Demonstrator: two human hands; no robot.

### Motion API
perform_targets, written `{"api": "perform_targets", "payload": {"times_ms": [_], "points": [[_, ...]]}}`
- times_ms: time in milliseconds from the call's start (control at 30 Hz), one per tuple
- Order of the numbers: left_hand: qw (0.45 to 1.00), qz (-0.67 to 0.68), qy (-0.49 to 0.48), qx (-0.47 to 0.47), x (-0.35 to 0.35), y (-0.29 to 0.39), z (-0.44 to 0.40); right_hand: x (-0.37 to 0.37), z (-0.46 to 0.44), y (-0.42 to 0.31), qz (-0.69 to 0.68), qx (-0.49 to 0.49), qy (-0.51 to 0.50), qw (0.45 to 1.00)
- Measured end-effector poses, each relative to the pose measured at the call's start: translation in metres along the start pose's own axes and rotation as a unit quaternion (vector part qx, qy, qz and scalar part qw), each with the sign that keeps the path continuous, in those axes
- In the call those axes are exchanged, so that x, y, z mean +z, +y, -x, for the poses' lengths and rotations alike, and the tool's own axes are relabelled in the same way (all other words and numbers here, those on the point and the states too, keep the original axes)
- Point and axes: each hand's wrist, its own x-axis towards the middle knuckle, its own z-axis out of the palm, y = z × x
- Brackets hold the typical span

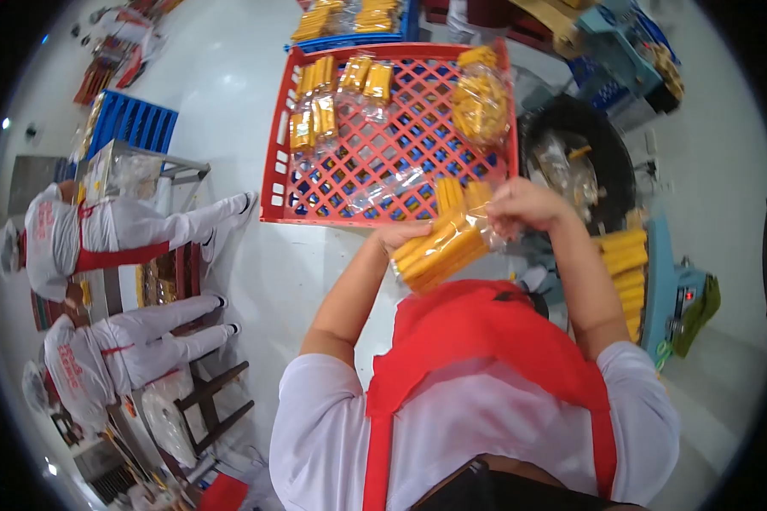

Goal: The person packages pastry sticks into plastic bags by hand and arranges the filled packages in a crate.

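- Fingers clamped, your left hand (407, 235) and right hand (530, 207) grip a packet of yellow sticks (450, 250) by the red plastic crate (311, 216).
- White floor (226, 55) gleams at left.
- Red lettering (44, 220) on a co-worker (132, 223) is illegible.

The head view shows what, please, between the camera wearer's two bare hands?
Yellow sticks in clear plastic lie between the left hand and the right hand in the head view.

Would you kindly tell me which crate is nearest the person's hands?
The large red crate, just ahead of the left hand and right hand; one blue crate lies beyond it, and another is far off to the left.
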Motion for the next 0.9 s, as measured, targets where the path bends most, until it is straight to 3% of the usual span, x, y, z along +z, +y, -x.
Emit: {"api": "perform_targets", "payload": {"times_ms": [33, 67, 100, 133, 167, 200, 267, 333, 400, 467, 500, 567, 633, 700, 767, 800, 867, 900], "points": [[1.000, 0.003, 0.007, 0.015, -0.024, 0.000, -0.005, 0.000, -0.007, 0.006, 0.009, -0.001, -0.014, 1.000], [0.975, -0.044, 0.198, 0.088, -0.057, -0.004, -0.010, -0.002, -0.016, 0.013, -0.017, -0.015, 0.023, 0.999], [0.907, -0.088, 0.383, 0.154, -0.095, -0.007, -0.012, -0.005, -0.027, 0.023, -0.044, -0.030, 0.061, 0.997], [0.851, 0.040, 0.483, 0.204, -0.139, -0.009, -0.011, -0.009, -0.040, 0.037, -0.039, -0.031, 0.049, 0.998], [0.770, 0.167, 0.565, 0.246, -0.168, -0.008, -0.005, -0.015, -0.053, 0.054, -0.066, -0.046, 0.130, 0.988], [0.766, 0.171, 0.567, 0.250, -0.171, -0.003, 0.006, -0.021, -0.064, 0.071, -0.092, -0.061, 0.212, 0.971], [0.763, 0.152, 0.545, 0.311, -0.164, 0.006, 0.020, -0.032, -0.083, 0.102, -0.120, -0.046, 0.291, 0.948], [0.752, 0.158, 0.555, 0.318, -0.171, 0.018, 0.018, -0.038, -0.109, 0.149, -0.141, -0.047, 0.332, 0.932], [0.747, 0.167, 0.559, 0.319, -0.203, 0.036, 0.005, -0.040, -0.128, 0.185, -0.195, -0.053, 0.426, 0.882], [0.812, 0.110, 0.458, 0.345, -0.262, 0.045, -0.018, -0.034, -0.134, 0.209, -0.166, -0.059, 0.435, 0.883], [0.781, 0.168, 0.511, 0.319, -0.257, 0.063, -0.037, -0.029, -0.136, 0.217, -0.139, -0.072, 0.435, 0.887], [0.856, 0.058, 0.427, 0.286, -0.281, 0.084, -0.064, -0.017, -0.144, 0.216, -0.191, -0.056, 0.465, 0.863], [0.805, 0.046, 0.527, 0.269, -0.279, 0.116, -0.110, -0.011, -0.155, 0.219, -0.258, -0.042, 0.497, 0.827], [0.856, 0.029, 0.438, 0.271, -0.304, 0.146, -0.142, -0.015, -0.158, 0.228, -0.301, -0.092, 0.501, 0.806], [0.842, 0.042, 0.442, 0.307, -0.308, 0.179, -0.171, -0.021, -0.156, 0.235, -0.281, -0.078, 0.504, 0.813], [0.850, 0.026, 0.458, 0.258, -0.341, 0.198, -0.185, -0.025, -0.155, 0.234, -0.260, -0.074, 0.491, 0.828], [0.812, 0.072, 0.482, 0.322, -0.351, 0.222, -0.204, -0.025, -0.147, 0.228, -0.255, -0.072, 0.497, 0.826], [0.734, 0.085, 0.605, 0.298, -0.333, 0.236, -0.217, -0.024, -0.144, 0.230, -0.247, -0.071, 0.485, 0.836]]}}
